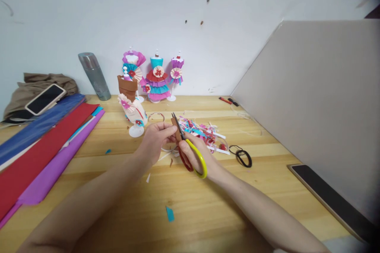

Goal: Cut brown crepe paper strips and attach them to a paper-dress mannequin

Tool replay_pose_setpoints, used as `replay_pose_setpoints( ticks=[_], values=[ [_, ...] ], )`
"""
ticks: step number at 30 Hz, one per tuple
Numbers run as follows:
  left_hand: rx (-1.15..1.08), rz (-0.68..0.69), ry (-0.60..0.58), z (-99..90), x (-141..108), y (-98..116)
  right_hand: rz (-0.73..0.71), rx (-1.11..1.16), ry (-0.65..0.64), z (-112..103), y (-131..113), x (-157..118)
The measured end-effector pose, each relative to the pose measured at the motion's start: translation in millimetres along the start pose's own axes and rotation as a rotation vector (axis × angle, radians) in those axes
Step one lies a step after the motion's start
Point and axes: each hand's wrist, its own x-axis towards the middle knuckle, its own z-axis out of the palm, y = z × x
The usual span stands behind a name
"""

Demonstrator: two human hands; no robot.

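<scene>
Between the fingertips of my left hand (158, 140) is a small piece of brown paper (176, 127). My right hand (198, 151) grips a pair of scissors (200, 158) with a yellow and a red handle. Their dark blades point away from me and lie along the brown paper, touching or overlapping it. Just beyond my left hand, a mini dress form (127, 89) wears a brown paper top and a cream skirt with paper flowers. A heap of paper scraps (204, 132) lies behind my right hand.
Three more dress forms (156, 83) in paper dresses stand by the wall, near a leaning bottle (95, 77). Coloured paper sheets (56, 142) and a phone (46, 99) are left. Black hair ties (244, 159), a dark flat device (329, 197) and a grey panel (320, 87) are right.
</scene>
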Motion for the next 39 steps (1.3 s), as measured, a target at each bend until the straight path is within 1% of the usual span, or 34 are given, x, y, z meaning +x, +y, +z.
replay_pose_setpoints(
  ticks=[3,5,7,9,11,14,16,19,21,23,26,28,30,32,33,34,36,39],
  values=[
    [0.002,-0.009,0.001,0.3,-0.2,0.0,-0.099,-0.159,0.046,-1.0,0.9,0.6],
    [0.000,-0.011,0.006,0.4,0.5,0.8,-0.101,-0.164,0.054,-0.7,0.9,0.4],
    [-0.004,0.007,0.018,-0.3,1.9,2.6,-0.036,-0.068,0.040,0.5,0.4,0.2],
    [-0.001,0.053,0.029,-1.8,3.8,5.2,0.070,0.090,0.028,2.0,-0.2,1.2],
    [0.009,0.106,0.041,-3.7,5.6,8.2,0.157,0.234,0.043,2.3,0.0,4.0],
    [0.020,0.149,0.067,-5.7,6.9,12.2,0.171,0.384,0.111,-0.6,1.6,10.3],
    [0.030,0.164,0.083,-6.0,7.1,14.1,0.156,0.408,0.134,-4.0,2.4,13.6],
    [0.052,0.198,0.104,-5.4,7.7,15.0,0.167,0.324,0.150,-8.0,1.4,14.8],
    [0.062,0.219,0.125,-4.9,8.1,14.2,0.190,0.299,0.129,-8.8,-0.8,13.4],
    [0.094,0.245,0.144,-4.4,7.9,12.4,0.211,0.325,0.092,-8.1,-3.4,11.4],
    [0.205,0.353,0.171,-4.7,5.6,8.8,0.246,0.438,0.068,-5.6,-6.6,9.8],
    [0.326,0.493,0.181,-6.7,3.5,6.5,0.289,0.548,0.076,-4.1,-7.7,10.5],
    [0.476,0.655,0.148,-10.5,2.0,5.0,0.354,0.653,0.074,-3.4,-8.4,12.2],
    [0.622,0.775,0.048,-15.5,1.4,4.1,0.405,0.743,0.075,-3.9,-9.3,14.0],
    [0.681,0.797,-0.020,-18.0,1.3,3.8,0.412,0.776,0.081,-4.6,-9.9,14.7],
    [0.732,0.792,-0.090,-20.3,1.3,3.4,0.406,0.798,0.091,-5.5,-10.8,15.1],
    [0.810,0.732,-0.212,-23.3,1.1,2.4,0.380,0.810,0.110,-7.7,-12.8,15.4],
    [0.879,0.652,-0.337,-23.1,0.1,1.9,0.360,0.764,0.137,-10.5,-16.0,15.1]
  ],
)
